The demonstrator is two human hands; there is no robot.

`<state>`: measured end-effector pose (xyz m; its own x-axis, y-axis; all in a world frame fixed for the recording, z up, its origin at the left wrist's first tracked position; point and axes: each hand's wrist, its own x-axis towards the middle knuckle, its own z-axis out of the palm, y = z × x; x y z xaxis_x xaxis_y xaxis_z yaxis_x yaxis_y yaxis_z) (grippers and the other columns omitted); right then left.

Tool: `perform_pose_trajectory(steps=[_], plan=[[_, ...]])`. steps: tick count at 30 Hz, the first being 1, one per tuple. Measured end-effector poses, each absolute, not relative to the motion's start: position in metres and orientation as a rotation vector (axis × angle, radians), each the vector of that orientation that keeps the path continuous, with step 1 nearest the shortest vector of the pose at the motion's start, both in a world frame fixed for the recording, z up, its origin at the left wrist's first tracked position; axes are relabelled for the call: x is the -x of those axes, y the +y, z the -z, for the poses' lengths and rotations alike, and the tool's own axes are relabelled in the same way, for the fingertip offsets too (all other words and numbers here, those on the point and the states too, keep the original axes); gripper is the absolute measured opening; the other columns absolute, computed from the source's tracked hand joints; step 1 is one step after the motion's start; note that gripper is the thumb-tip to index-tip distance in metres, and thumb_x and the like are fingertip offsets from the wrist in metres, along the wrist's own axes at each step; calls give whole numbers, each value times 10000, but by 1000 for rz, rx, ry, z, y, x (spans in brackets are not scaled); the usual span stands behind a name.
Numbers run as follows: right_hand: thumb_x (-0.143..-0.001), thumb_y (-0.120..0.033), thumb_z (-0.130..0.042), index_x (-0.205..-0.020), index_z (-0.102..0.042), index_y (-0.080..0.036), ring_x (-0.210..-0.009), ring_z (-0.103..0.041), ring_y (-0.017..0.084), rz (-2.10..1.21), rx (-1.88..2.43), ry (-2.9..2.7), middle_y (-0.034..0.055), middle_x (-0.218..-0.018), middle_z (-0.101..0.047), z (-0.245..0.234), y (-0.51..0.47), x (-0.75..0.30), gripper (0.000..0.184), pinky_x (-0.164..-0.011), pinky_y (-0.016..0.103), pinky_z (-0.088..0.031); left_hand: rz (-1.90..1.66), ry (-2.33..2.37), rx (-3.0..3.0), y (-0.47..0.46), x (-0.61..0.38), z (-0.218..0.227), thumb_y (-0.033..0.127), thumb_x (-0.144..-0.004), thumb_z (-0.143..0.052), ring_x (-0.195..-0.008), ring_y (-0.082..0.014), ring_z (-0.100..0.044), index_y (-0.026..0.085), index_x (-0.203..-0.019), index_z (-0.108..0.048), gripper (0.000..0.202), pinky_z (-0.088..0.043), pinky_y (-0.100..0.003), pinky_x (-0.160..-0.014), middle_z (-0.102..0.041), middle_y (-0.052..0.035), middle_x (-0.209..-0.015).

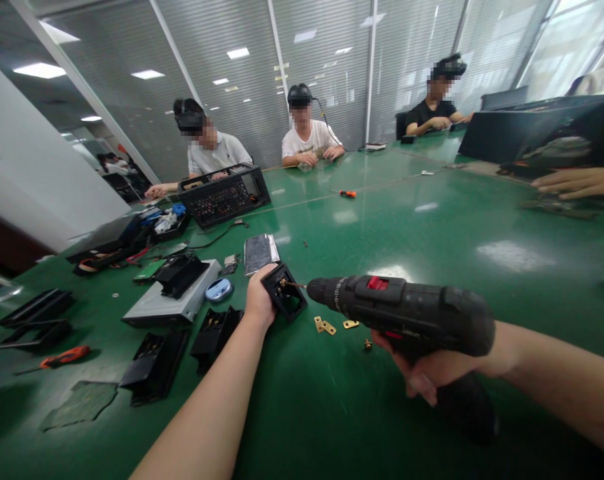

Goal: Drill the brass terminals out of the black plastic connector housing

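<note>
My right hand (422, 373) is wrapped round the grip of a black cordless drill (407, 310), which lies level and points left. Its thin bit reaches into a black plastic housing (293, 307), close to brass-coloured parts inside; whether it touches a screw I cannot make out. My left hand (260, 297) grips that housing by its left side, tilted above the green table (302, 413). Below the drill's chuck lie several small brass plates (328, 327). A small brass piece (367, 345) sits near my right hand.
To the left are similar black housings (155, 360), a grey drive case (175, 307), a blue round object (219, 289) and an orange screwdriver (65, 357). A silver-black panel (260, 253) lies beyond my left hand. Several people sit round the table; a co-worker's hand (577, 180) is at right.
</note>
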<state>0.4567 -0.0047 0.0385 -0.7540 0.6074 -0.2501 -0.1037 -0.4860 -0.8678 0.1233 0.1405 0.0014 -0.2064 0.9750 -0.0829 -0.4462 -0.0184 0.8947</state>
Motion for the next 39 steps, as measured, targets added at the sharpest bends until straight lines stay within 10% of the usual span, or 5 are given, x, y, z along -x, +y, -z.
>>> perform_pose_trajectory(steps=[39], plan=[[-744, -3, -1160, -1238, -791, -245, -736, -952, 169, -2287, 664, -1235, -44, -860, -959, -34, -6, -460, 663, -706, 222, -802, -1534, 1030, -775, 141, -124, -1, 409, -671, -970, -653, -194, -688, 234, -800, -759, 303, -542, -303, -671, -733, 25, -701]])
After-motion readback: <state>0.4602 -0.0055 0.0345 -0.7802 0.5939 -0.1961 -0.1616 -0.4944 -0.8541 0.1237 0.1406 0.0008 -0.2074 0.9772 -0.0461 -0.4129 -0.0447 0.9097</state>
